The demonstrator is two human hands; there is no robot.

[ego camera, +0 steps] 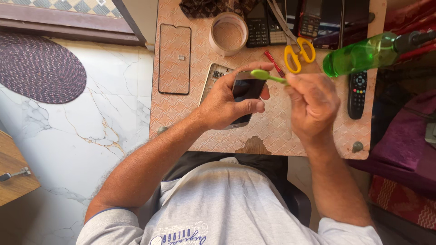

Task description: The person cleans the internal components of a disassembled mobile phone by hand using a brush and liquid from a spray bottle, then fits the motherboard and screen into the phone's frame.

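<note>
Fingers [247, 107] of our left hand [225, 102] wrap around the smartphone [245, 90], clamping it above the bench [272, 131], while our right hand [313, 104] pinches the green pry tool [268, 76], its tip resting at the phone's top edge. We judge the tool could slip off that edge and scratch the dark screen, or too much leverage could crack it. Phone sits inside the left grip, just beside the right fingertips. Yellow scissors [299, 52] lie beyond.
</note>
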